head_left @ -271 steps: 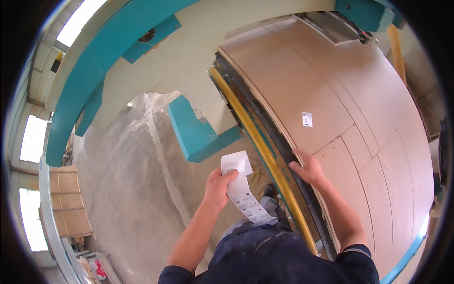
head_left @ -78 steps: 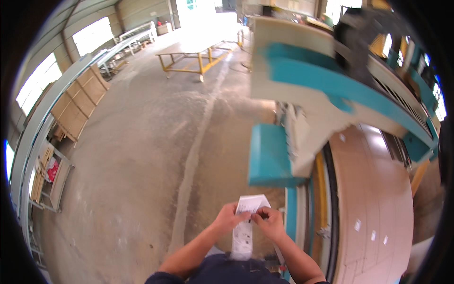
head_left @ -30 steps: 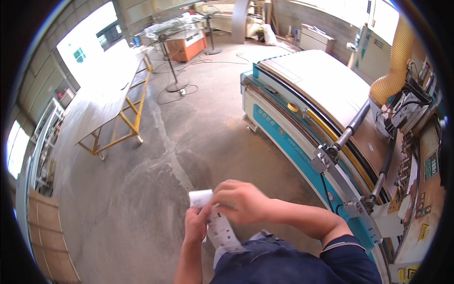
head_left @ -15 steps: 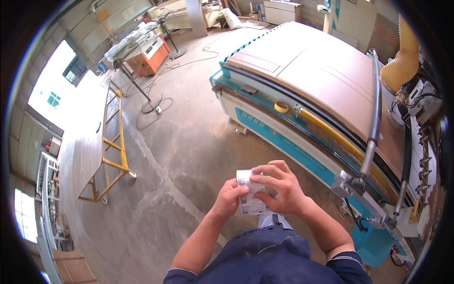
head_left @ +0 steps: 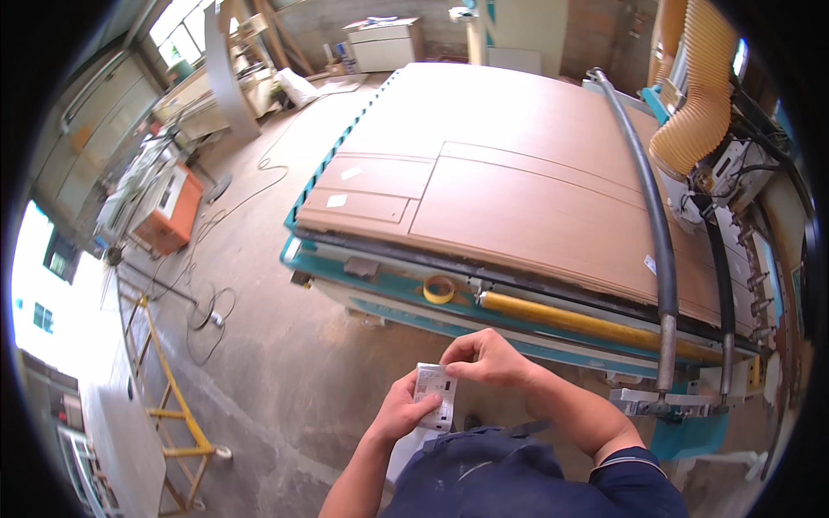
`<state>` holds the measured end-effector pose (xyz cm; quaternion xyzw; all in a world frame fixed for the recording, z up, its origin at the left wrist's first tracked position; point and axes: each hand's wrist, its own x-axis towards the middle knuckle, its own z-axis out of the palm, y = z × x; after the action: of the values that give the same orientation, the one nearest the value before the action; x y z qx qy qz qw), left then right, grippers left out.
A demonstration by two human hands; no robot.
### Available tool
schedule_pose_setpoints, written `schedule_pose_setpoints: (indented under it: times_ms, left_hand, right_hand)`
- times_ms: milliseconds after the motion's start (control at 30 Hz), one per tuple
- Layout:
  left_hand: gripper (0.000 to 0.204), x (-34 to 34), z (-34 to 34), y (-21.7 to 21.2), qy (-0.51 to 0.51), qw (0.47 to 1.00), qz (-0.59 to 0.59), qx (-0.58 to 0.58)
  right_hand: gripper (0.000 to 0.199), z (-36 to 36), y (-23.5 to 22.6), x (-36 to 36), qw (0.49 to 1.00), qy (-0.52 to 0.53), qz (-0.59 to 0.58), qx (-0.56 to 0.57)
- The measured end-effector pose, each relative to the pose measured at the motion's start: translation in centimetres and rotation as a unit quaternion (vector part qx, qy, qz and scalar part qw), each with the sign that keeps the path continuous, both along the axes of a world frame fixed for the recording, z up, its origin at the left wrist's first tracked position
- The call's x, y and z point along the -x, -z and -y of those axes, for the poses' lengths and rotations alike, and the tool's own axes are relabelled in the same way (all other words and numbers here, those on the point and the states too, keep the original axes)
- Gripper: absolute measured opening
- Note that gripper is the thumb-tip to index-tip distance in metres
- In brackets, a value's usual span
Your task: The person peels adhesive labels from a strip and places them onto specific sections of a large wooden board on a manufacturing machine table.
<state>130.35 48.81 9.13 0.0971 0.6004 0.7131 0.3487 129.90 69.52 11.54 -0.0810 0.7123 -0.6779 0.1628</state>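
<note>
A white strip of paper labels (head_left: 434, 393) is held in front of my chest. My left hand (head_left: 400, 413) grips it from below, thumb on its face. My right hand (head_left: 485, 359) pinches the strip's top edge with thumb and forefinger. The strip's lower end hangs down behind my left wrist toward my dark blue shirt. Just beyond my hands runs the teal front edge of a big cutting machine (head_left: 389, 293), its bed covered by a brown wood panel (head_left: 518, 190) cut into rectangular pieces. Two small white labels (head_left: 337, 200) sit on the pieces at the panel's left.
A roll of yellow tape (head_left: 439, 289) lies on the machine's front rail beside a yellow bar (head_left: 587, 324). A black hose (head_left: 648, 216) and tan ribbed duct (head_left: 695, 95) arch over the right side. On the concrete floor at left are cables, an orange cart (head_left: 168, 211) and a yellow frame (head_left: 177, 406).
My view has swung toward the machine, which now fills the upper frame closer up. Both hands stay on the label strip, and my right fingers have shifted to its top edge.
</note>
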Motion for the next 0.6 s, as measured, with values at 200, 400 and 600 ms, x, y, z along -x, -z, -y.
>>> schedule_pose_setpoints:
  times_ms: [200, 400, 600]
  left_hand:
    - [0.036, 10.6, -2.8, 1.6, 0.173, 0.985, 0.02, 0.0]
    - [0.029, 18.5, -3.3, 3.5, 0.106, 0.989, 0.078, 0.061]
    - [0.029, 22.0, -4.8, 4.5, -0.053, 0.988, 0.134, 0.051]
  right_hand:
    - [0.014, -6.8, 3.8, 7.8, 0.983, 0.135, 0.108, 0.056]
    - [0.011, -19.6, 8.5, 18.0, 0.884, 0.465, -0.008, -0.043]
    - [0.011, -30.4, 11.5, 31.9, 0.741, 0.516, -0.078, -0.422]
